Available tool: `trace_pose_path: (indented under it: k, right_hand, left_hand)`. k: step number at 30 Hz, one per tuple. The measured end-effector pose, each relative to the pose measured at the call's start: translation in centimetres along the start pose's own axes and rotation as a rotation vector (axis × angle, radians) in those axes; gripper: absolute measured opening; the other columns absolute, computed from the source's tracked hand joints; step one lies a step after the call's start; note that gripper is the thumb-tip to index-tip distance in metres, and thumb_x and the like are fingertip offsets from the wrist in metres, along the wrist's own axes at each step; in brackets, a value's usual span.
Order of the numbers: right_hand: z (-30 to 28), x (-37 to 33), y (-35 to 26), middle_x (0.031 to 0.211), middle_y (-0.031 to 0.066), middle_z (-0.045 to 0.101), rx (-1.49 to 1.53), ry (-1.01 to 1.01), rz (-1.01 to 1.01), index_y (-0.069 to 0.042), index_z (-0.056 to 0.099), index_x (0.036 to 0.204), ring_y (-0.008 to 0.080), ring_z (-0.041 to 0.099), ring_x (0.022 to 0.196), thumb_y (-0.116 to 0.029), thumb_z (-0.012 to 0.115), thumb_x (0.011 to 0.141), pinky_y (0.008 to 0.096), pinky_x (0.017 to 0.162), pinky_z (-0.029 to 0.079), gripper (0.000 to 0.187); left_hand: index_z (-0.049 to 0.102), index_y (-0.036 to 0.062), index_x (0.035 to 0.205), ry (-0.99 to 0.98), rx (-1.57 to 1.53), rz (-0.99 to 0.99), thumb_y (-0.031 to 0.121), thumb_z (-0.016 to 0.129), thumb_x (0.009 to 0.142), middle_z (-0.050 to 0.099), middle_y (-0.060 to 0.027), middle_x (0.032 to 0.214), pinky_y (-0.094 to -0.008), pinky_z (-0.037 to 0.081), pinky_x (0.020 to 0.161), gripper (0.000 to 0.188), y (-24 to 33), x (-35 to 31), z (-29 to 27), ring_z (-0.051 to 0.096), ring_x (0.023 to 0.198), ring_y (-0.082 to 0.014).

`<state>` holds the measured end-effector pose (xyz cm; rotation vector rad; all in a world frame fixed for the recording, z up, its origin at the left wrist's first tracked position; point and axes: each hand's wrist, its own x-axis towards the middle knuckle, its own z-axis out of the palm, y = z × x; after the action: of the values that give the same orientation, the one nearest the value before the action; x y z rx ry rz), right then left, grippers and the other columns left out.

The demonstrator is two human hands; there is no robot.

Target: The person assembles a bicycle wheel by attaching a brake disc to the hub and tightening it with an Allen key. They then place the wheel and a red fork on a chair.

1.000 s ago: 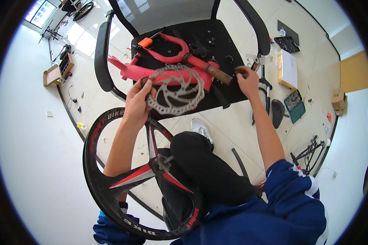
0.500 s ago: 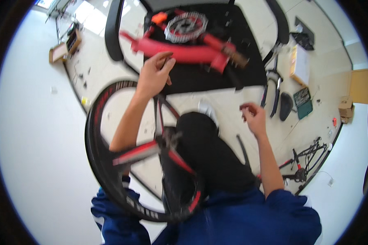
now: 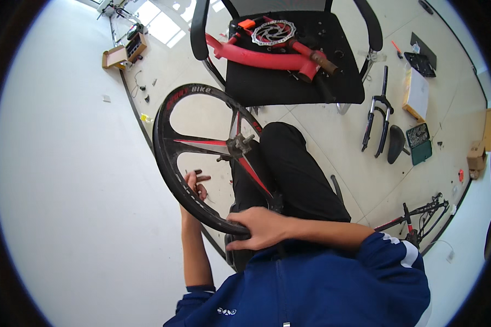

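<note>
A black bicycle wheel (image 3: pixel 167 147) with red and grey spokes leans against my legs, tilted, its hub (image 3: pixel 239 145) facing up near my knee. My right hand (image 3: pixel 262 226) grips the near edge of the tyre, the rim lying between thumb and fingers. My left hand (image 3: pixel 197 185) reaches up from behind the left side of the wheel. Its fingers are apart and show through the gap between two spokes; part of the hand is hidden by the rim, and I see nothing held in it.
Ahead stands a black chair (image 3: pixel 289 92) bearing a red frame part (image 3: pixel 256 59) and a silver brake disc (image 3: pixel 274 32). On the floor at right lie a suspension fork (image 3: pixel 377 120), a saddle (image 3: pixel 396 144), a green tool case (image 3: pixel 421 152) and a dark bicycle frame (image 3: pixel 414 215).
My left hand has drawn back from the chair seat to behind the wheel. My right hand has crossed leftward and taken hold of the tyre. The wheel has turned and shifted in view.
</note>
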<state>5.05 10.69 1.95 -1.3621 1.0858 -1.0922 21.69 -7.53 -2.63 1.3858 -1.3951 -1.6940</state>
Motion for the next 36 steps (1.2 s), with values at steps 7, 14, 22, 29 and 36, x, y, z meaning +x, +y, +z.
trace_pose_path:
  k: [7, 14, 22, 29, 36]
  right_hand:
    - [0.3, 0.7, -0.9, 0.057, 0.0116, 0.051, 0.047, 0.296, -0.05, 0.001, 0.058, 0.082, 0.026, 0.05, 0.047, -0.016, 0.07, 0.087, 0.0349, 0.048, 0.039, 0.021]
    - [-4.9, -3.9, -11.8, 0.057, 0.0116, 0.053, -0.221, 0.47, -0.238, -0.001, 0.057, 0.075, 0.0228, 0.053, 0.048, -0.014, 0.072, 0.084, 0.0337, 0.049, 0.039, 0.022]
    - [-14.4, -0.6, -22.1, 0.056, 0.0086, 0.056, -0.675, 0.428, 0.141, 0.002, 0.061, 0.078, 0.0127, 0.058, 0.055, -0.009, 0.068, 0.085, 0.0323, 0.055, 0.046, 0.015]
    - [-26.1, 5.1, -15.2, 0.098, 0.0247, 0.064, -1.468, 0.182, 0.429, -0.005, 0.067, 0.11, 0.0397, 0.064, 0.094, -0.016, 0.063, 0.075, 0.0446, 0.083, 0.052, 0.037]
    - [-29.0, 9.4, -3.2, 0.101, 0.025, 0.065, -1.535, 0.073, 0.474, 0.0, 0.066, 0.094, 0.0387, 0.066, 0.096, -0.016, 0.064, 0.074, 0.0451, 0.083, 0.054, 0.026]
  left_hand:
    - [0.058, -0.0016, 0.107, 0.163, -0.27, -0.116, 0.021, 0.053, 0.1, 0.065, -0.0104, 0.077, -0.02, 0.024, 0.035, 0.025, -3.6, -4.7, -2.9, 0.042, 0.041, -0.008]
    - [0.06, -0.0001, 0.103, 0.21, -0.405, -0.067, 0.02, 0.051, 0.099, 0.063, -0.009, 0.073, -0.0212, 0.022, 0.032, 0.022, -5.9, -3.7, -5.7, 0.04, 0.037, -0.0071]
    - [0.061, 0.0011, 0.101, 0.175, -0.505, -0.094, 0.019, 0.052, 0.099, 0.063, -0.0083, 0.072, -0.0212, 0.021, 0.031, 0.02, -6.7, -2.2, -5.0, 0.04, 0.037, -0.0068]
    - [0.061, 0.0002, 0.1, 0.205, -0.473, -0.041, 0.018, 0.052, 0.099, 0.064, -0.0095, 0.071, -0.0211, 0.024, 0.034, 0.02, -8.2, -2.5, -5.5, 0.039, 0.037, -0.0061]
    - [0.062, 0.001, 0.1, 0.343, -0.372, -0.096, 0.021, 0.053, 0.099, 0.064, -0.0094, 0.069, -0.0207, 0.024, 0.033, 0.022, -10.2, -3.7, -8.6, 0.04, 0.037, -0.0061]
